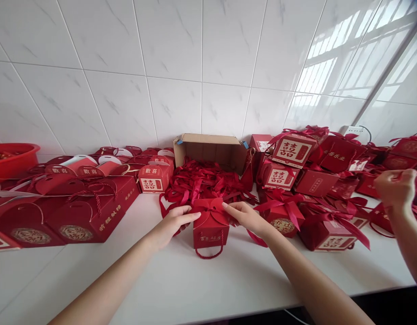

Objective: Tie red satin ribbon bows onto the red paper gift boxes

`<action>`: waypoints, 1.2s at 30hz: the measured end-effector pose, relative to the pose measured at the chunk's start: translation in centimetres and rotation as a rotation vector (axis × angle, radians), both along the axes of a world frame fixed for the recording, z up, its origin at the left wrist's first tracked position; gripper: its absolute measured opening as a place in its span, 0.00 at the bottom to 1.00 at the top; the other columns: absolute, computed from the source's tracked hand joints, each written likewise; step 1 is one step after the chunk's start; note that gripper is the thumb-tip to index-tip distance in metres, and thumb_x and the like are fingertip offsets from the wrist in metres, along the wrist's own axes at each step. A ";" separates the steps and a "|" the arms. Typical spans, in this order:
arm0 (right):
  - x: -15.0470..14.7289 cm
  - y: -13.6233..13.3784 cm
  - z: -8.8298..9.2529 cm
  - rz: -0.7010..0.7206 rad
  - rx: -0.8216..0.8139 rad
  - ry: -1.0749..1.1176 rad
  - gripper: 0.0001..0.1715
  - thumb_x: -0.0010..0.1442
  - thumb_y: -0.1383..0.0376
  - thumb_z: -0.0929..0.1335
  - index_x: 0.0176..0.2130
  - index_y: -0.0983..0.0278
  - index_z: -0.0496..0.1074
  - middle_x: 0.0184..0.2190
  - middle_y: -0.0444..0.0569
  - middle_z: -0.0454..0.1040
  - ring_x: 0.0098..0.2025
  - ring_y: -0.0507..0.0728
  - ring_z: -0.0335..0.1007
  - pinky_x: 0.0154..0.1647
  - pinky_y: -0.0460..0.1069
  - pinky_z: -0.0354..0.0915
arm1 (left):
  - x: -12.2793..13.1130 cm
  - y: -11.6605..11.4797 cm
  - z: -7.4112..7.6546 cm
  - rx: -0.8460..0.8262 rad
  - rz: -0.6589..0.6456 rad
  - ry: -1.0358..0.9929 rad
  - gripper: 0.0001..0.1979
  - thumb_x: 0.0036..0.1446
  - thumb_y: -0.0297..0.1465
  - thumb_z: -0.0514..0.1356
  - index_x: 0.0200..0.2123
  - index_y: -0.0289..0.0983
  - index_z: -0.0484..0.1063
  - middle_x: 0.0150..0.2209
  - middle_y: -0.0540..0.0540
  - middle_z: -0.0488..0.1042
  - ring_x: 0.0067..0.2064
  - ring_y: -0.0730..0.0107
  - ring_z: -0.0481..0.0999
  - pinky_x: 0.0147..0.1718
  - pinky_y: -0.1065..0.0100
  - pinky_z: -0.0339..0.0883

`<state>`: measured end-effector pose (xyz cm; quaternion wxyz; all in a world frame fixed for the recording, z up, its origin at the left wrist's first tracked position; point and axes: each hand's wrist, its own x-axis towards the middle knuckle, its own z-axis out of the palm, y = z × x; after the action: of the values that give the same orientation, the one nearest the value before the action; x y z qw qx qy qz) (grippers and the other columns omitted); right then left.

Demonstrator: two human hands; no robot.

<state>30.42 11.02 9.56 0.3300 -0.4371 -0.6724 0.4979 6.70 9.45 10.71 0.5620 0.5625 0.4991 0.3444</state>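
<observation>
Fingers of the left hand [176,222] and right hand [244,215] are drawn narrow, holding a small red paper box [211,235] at its upper left and right edges; whether they also pinch ribbon is hidden. Box is upright at the centre of a smooth white tabletop [154,289], its twisted red rope handle [210,257] looped low in front. To the left: dark red cardboard boxes [76,216] with gold print. To the right: stacked, ribbon-tied red boxes [292,151]; beyond them, another person's curled hand [398,189]. Behind the small box: tangled glossy crimson ribbons [208,183], spilling from an open brown cardboard carton [211,153]. Farthest: white marbled tile wall [174,101].
</observation>
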 end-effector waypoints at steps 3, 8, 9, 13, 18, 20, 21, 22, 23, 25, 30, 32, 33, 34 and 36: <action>0.1 0.1 -0.5 0.049 -0.052 0.077 0.30 0.56 0.43 0.66 0.22 0.64 0.61 0.19 0.40 0.60 0.23 0.48 0.53 0.25 0.46 0.48 | 0.1 0.0 -0.2 -0.029 0.015 -0.036 0.18 0.47 0.42 0.67 0.40 0.39 0.75 0.34 0.48 0.76 0.33 0.67 0.72 0.29 0.70 0.58; -0.1 0.6 -1.7 0.068 -0.154 0.195 0.30 0.52 0.44 0.69 0.22 0.63 0.57 0.18 0.38 0.57 0.20 0.47 0.48 0.22 0.45 0.43 | 0.4 -0.1 -0.2 -0.032 -0.021 -0.109 0.21 0.46 0.40 0.68 0.44 0.40 0.73 0.40 0.46 0.76 0.42 0.62 0.74 0.36 0.68 0.63; -0.1 0.7 -1.8 0.065 -0.166 0.218 0.30 0.52 0.44 0.70 0.22 0.63 0.56 0.17 0.38 0.56 0.20 0.46 0.47 0.22 0.45 0.42 | 0.4 0.0 -0.3 -0.025 -0.022 -0.113 0.20 0.46 0.40 0.68 0.43 0.40 0.73 0.39 0.46 0.76 0.40 0.63 0.73 0.34 0.68 0.63; 0.0 0.8 -2.1 0.040 -0.186 0.300 0.30 0.50 0.46 0.72 0.22 0.62 0.55 0.14 0.35 0.52 0.18 0.45 0.42 0.21 0.45 0.39 | -0.3 0.5 -0.8 -0.005 0.002 -0.120 0.15 0.51 0.43 0.63 0.28 0.37 0.70 0.28 0.50 0.69 0.28 0.72 0.65 0.25 0.72 0.55; 0.4 0.7 -1.8 0.012 -0.177 0.339 0.29 0.47 0.48 0.74 0.22 0.62 0.56 0.14 0.34 0.51 0.17 0.45 0.41 0.21 0.45 0.39 | -1.0 0.9 -0.9 -0.003 0.000 -0.112 0.15 0.52 0.40 0.61 0.23 0.37 0.62 0.25 0.53 0.59 0.25 0.75 0.55 0.23 0.73 0.49; 0.6 0.6 -1.7 -0.008 -0.161 0.339 0.28 0.47 0.49 0.75 0.22 0.63 0.58 0.14 0.34 0.51 0.17 0.45 0.41 0.20 0.45 0.39 | -1.1 0.9 -0.6 0.003 -0.009 -0.093 0.17 0.51 0.39 0.61 0.21 0.38 0.58 0.24 0.54 0.54 0.25 0.75 0.52 0.23 0.73 0.47; 0.7 0.5 -1.6 -0.018 -0.152 0.337 0.27 0.47 0.50 0.75 0.22 0.63 0.59 0.14 0.34 0.52 0.18 0.45 0.42 0.20 0.45 0.39 | -1.1 0.9 -0.5 0.009 -0.016 -0.084 0.18 0.51 0.39 0.61 0.21 0.38 0.56 0.24 0.54 0.52 0.25 0.75 0.51 0.23 0.73 0.47; 0.8 0.4 -1.6 -0.025 -0.143 0.334 0.26 0.47 0.51 0.75 0.22 0.63 0.60 0.14 0.34 0.53 0.18 0.45 0.42 0.20 0.45 0.39 | -1.2 0.9 -0.4 0.015 -0.025 -0.076 0.18 0.51 0.39 0.61 0.21 0.38 0.55 0.24 0.54 0.51 0.25 0.74 0.51 0.24 0.73 0.47; 1.0 0.3 -1.5 -0.027 -0.136 0.333 0.26 0.48 0.52 0.75 0.22 0.64 0.60 0.15 0.35 0.53 0.18 0.45 0.43 0.20 0.45 0.39 | -1.2 0.8 -0.4 0.019 -0.035 -0.067 0.18 0.51 0.39 0.61 0.21 0.38 0.55 0.25 0.54 0.51 0.26 0.74 0.51 0.24 0.73 0.47; 1.3 -0.1 -1.3 -0.016 -0.135 0.327 0.24 0.49 0.53 0.75 0.22 0.64 0.61 0.15 0.35 0.55 0.18 0.45 0.44 0.20 0.45 0.40 | -1.4 0.7 -0.2 0.022 -0.055 -0.044 0.18 0.51 0.39 0.60 0.21 0.38 0.54 0.25 0.54 0.51 0.26 0.74 0.50 0.24 0.72 0.47; 2.0 -1.4 -0.2 0.116 -0.228 0.413 0.17 0.53 0.56 0.73 0.28 0.66 0.70 0.17 0.41 0.65 0.19 0.46 0.55 0.21 0.44 0.49 | -1.8 -0.1 1.0 0.019 -0.106 0.059 0.17 0.49 0.39 0.61 0.21 0.37 0.56 0.25 0.54 0.52 0.27 0.74 0.50 0.24 0.72 0.45; 2.2 -1.8 0.5 0.161 -0.247 0.476 0.14 0.54 0.57 0.73 0.31 0.67 0.73 0.20 0.44 0.70 0.23 0.48 0.62 0.25 0.44 0.57 | -1.7 -0.6 1.6 0.059 -0.131 0.155 0.18 0.48 0.39 0.61 0.21 0.38 0.55 0.24 0.54 0.52 0.27 0.74 0.51 0.24 0.72 0.46; 2.2 -2.0 0.8 0.184 -0.248 0.510 0.13 0.55 0.58 0.73 0.31 0.67 0.74 0.22 0.45 0.71 0.25 0.49 0.65 0.27 0.45 0.59 | -1.7 -0.8 1.9 0.096 -0.142 0.209 0.18 0.48 0.39 0.61 0.20 0.38 0.55 0.24 0.54 0.53 0.27 0.73 0.52 0.25 0.71 0.47; 2.1 -2.2 1.1 0.207 -0.248 0.547 0.12 0.55 0.59 0.73 0.30 0.67 0.75 0.22 0.46 0.72 0.26 0.49 0.66 0.29 0.45 0.61 | -1.7 -1.0 2.1 0.140 -0.150 0.264 0.17 0.49 0.39 0.60 0.21 0.38 0.55 0.24 0.54 0.54 0.27 0.73 0.54 0.25 0.71 0.49; 1.9 -2.4 1.7 0.238 -0.254 0.628 0.11 0.55 0.60 0.73 0.28 0.67 0.75 0.22 0.46 0.72 0.27 0.49 0.67 0.32 0.45 0.62 | -1.6 -1.3 2.4 0.237 -0.138 0.360 0.13 0.50 0.39 0.60 0.24 0.38 0.60 0.26 0.53 0.61 0.29 0.71 0.60 0.28 0.70 0.55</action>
<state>32.30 8.58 11.21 0.4036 -0.2189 -0.5171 0.7224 5.05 8.12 13.15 0.4160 0.7098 0.5077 0.2555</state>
